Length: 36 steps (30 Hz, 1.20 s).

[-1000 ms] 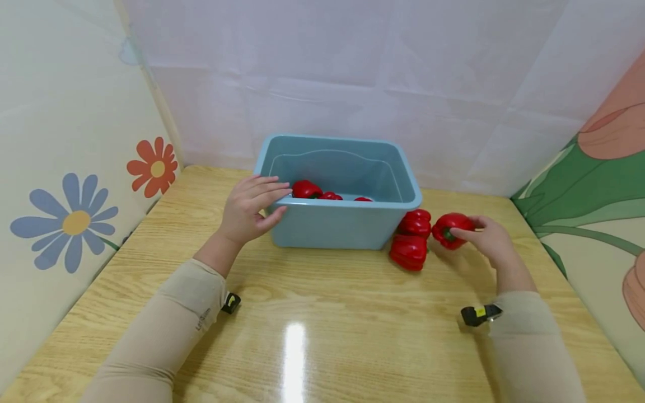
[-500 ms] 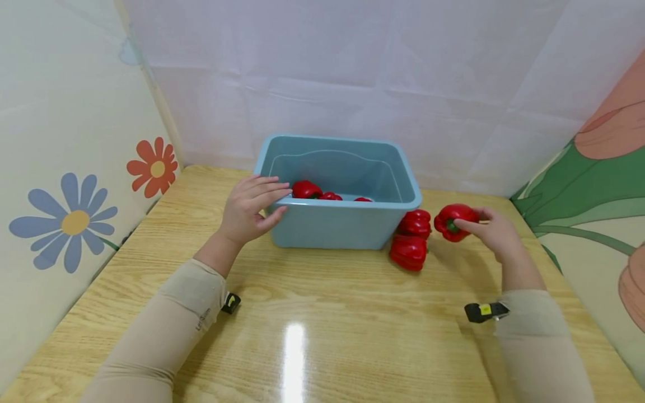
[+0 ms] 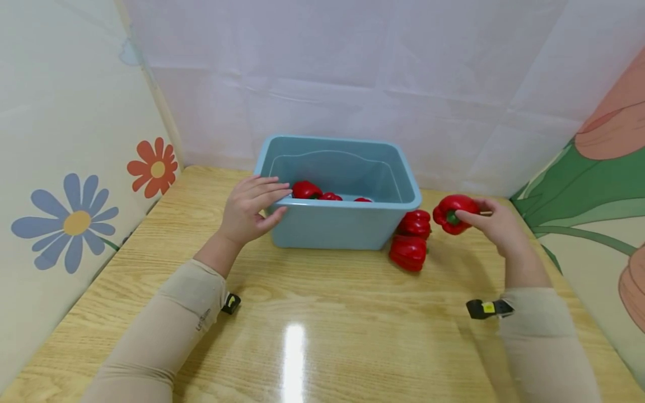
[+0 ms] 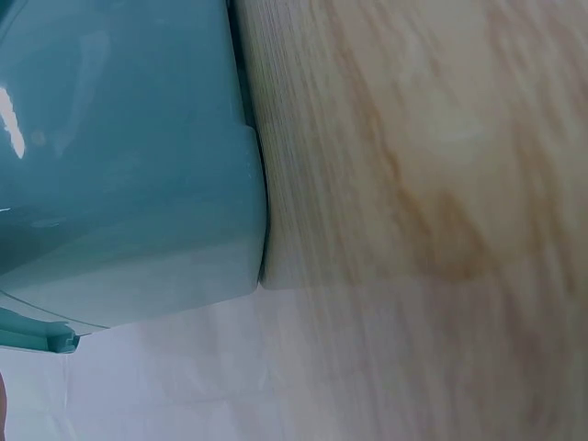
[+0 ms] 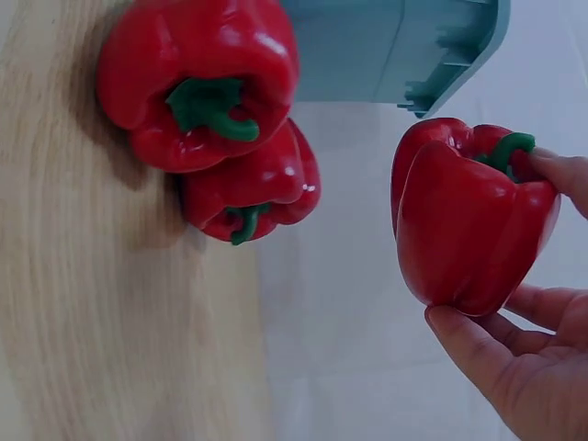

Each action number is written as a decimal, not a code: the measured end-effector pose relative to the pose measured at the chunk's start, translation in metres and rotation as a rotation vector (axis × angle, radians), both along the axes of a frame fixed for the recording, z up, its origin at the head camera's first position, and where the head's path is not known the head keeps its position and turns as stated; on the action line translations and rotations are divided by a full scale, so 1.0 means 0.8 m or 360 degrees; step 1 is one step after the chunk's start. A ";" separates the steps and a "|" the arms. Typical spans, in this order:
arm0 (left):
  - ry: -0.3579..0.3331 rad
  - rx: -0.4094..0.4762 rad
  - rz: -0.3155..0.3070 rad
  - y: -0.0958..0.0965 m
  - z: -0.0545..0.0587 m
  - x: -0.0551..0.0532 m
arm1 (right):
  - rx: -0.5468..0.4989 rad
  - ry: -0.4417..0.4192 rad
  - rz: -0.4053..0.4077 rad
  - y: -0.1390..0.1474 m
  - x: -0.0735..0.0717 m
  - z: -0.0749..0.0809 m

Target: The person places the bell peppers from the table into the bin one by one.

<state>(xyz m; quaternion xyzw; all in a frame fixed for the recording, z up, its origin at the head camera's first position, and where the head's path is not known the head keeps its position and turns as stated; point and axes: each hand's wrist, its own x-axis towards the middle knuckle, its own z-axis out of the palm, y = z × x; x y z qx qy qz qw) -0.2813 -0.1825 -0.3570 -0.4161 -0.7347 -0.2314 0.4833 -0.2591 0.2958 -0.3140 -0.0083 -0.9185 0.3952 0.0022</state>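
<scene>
My right hand (image 3: 496, 221) pinches a red bell pepper (image 5: 469, 220) between thumb and fingers, its green stem by the thumb. In the right wrist view the pepper is up off the table. On the box's left end my left hand (image 3: 252, 207) rests, fingers nearly straight over the rim and thumb along the front wall. The light blue plastic box (image 3: 332, 226) stands upright and has several red peppers inside, partly hidden by its front wall. Beside its right end, two more bell peppers lie on the table, a front pepper (image 3: 408, 253) and a back pepper (image 3: 415, 223).
The wooden table (image 3: 342, 324) runs up to a white cloth backdrop (image 3: 322, 73) right behind the box. Panels with painted flowers flank it on the left and right. A small black wrist camera (image 3: 489, 309) sits at the right sleeve.
My right hand has raised the bell pepper off the table, moving slightly up and away. The left hand, the box and the other peppers have stayed put.
</scene>
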 end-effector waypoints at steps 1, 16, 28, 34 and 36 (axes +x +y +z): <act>0.0001 -0.0001 0.0000 0.000 0.000 0.000 | 0.0015 0.0017 0.0003 0.000 0.000 0.003; 0.0005 -0.0003 0.0004 0.000 0.000 0.000 | 0.0074 0.0108 0.0021 -0.012 0.008 0.045; 0.0024 0.0005 0.0001 0.000 -0.002 -0.001 | 0.0111 0.0142 0.0034 -0.021 0.007 0.061; 0.0022 0.0000 -0.0007 0.000 -0.001 -0.001 | 0.0136 0.0161 0.0034 -0.033 0.008 0.069; 0.0019 -0.0006 -0.0005 -0.001 -0.001 0.000 | 0.0142 0.0164 0.0041 -0.038 0.009 0.072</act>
